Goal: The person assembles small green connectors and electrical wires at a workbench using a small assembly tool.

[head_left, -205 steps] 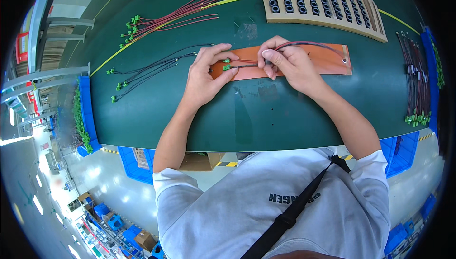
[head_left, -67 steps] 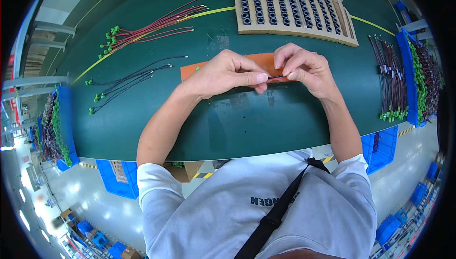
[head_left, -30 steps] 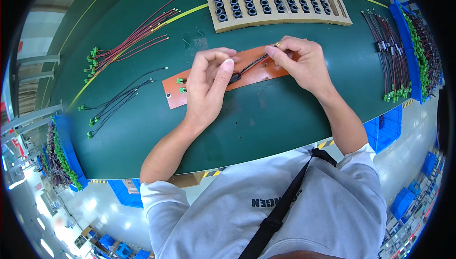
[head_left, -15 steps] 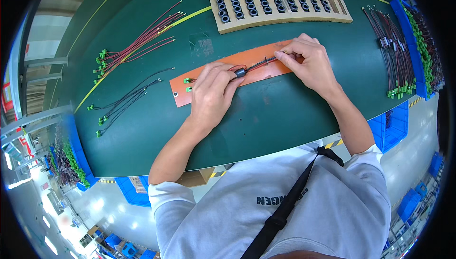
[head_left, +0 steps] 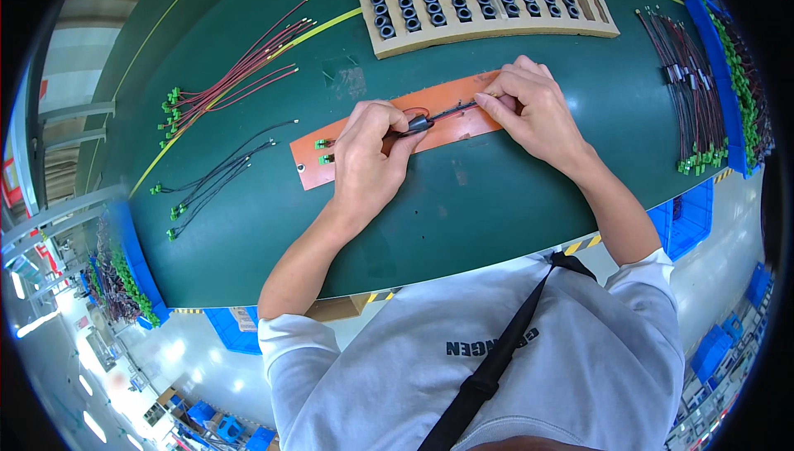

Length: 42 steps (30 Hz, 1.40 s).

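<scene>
An orange board [head_left: 313, 173] lies aslant on the green table, with a red and black wire pair [head_left: 453, 110] stretched along it. The wires pass through a black ferrite ring [head_left: 420, 124]. My left hand [head_left: 369, 153] is closed in a pinch on the wires at the ring's left side; its fingers partly hide them. My right hand [head_left: 536, 112] pinches the far ends of the wires near the board's right end, and its fingers cover the tips. Two green connectors [head_left: 323, 145] rest at the board's left end, beside my left hand.
Behind the board stands a cardboard tray [head_left: 496, 33] filled with black rings. Red wires [head_left: 240, 71] and black wires [head_left: 217, 171] with green connectors lie to the left. Finished-looking wire bundles [head_left: 682, 79] lie at right, beside a blue bin [head_left: 718, 79].
My left fingers have bent more and closed in against the ring's left side. My right hand keeps its pinch on the wire ends. The view has shifted slightly.
</scene>
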Each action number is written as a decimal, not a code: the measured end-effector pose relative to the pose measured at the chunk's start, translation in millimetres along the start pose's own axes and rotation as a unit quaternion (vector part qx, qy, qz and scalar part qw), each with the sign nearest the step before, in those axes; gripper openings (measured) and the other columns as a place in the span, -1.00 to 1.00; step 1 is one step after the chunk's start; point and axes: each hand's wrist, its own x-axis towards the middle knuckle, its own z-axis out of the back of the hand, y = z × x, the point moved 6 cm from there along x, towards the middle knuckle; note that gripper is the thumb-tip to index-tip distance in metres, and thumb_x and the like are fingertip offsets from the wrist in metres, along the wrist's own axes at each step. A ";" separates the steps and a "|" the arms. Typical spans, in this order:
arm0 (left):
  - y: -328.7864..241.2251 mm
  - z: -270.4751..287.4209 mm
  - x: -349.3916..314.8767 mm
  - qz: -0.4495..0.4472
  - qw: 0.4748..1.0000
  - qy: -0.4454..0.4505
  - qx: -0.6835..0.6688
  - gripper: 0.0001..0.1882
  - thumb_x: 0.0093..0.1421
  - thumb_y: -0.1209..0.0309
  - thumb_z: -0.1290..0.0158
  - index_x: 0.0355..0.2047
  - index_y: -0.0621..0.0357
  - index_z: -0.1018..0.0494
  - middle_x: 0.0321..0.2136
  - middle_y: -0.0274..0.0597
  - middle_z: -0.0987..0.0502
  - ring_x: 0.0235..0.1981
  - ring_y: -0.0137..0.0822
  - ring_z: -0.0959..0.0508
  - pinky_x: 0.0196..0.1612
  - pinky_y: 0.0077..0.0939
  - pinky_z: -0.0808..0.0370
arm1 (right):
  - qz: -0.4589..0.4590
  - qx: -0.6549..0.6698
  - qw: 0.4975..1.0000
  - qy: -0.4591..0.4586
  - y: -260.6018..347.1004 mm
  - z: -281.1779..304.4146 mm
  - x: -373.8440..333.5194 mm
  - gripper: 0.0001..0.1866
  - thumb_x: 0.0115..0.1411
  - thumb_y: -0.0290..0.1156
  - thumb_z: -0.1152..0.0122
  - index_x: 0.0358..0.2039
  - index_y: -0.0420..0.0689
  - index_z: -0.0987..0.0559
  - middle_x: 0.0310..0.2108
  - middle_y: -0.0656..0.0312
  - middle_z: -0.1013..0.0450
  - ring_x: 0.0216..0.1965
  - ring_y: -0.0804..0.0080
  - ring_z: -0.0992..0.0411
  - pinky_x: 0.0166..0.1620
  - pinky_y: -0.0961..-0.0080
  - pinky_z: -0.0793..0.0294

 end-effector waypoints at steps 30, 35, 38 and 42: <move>-14.5 -33.1 23.6 0.046 0.996 0.015 -0.070 -0.64 0.07 0.68 -0.32 -0.19 0.26 -0.41 -0.25 -0.10 -0.64 -0.20 -0.29 -0.71 -0.08 -0.44 -0.66 | -0.016 -0.029 0.999 -0.015 -24.2 19.7 -4.5 -0.76 0.22 -0.38 -0.32 -0.53 -0.16 -0.49 -0.53 0.25 -0.43 -0.40 0.28 -0.33 -0.18 0.33 -0.26; -15.7 -32.5 23.0 0.050 0.996 0.017 -0.068 -0.65 0.06 0.68 -0.32 -0.19 0.26 -0.42 -0.26 -0.10 -0.64 -0.20 -0.28 -0.70 -0.07 -0.43 -0.67 | 0.003 -0.021 1.000 -0.015 -16.8 14.5 -4.2 -0.77 0.21 -0.41 -0.34 -0.53 -0.14 -0.48 -0.54 0.25 -0.43 -0.40 0.27 -0.34 -0.18 0.32 -0.27; -12.9 -33.3 22.2 0.028 0.996 0.007 -0.083 -0.69 0.09 0.66 -0.29 -0.19 0.25 -0.44 -0.21 -0.07 -0.53 -0.26 -0.22 -0.69 -0.21 -0.45 -0.70 | 0.015 -0.012 1.000 -0.022 -19.6 14.2 -1.6 -0.77 0.20 -0.41 -0.34 -0.52 -0.13 -0.48 -0.54 0.26 -0.41 -0.40 0.27 -0.34 -0.18 0.32 -0.27; -14.2 -34.5 22.5 0.029 0.997 0.006 -0.074 -0.69 0.10 0.67 -0.28 -0.19 0.26 -0.43 -0.21 -0.07 -0.53 -0.27 -0.21 -0.70 -0.22 -0.45 -0.71 | -0.042 0.027 0.998 -0.039 -34.0 17.9 -8.5 -0.77 0.22 -0.41 -0.33 -0.52 -0.13 -0.48 -0.56 0.27 -0.38 -0.42 0.31 -0.32 -0.19 0.35 -0.25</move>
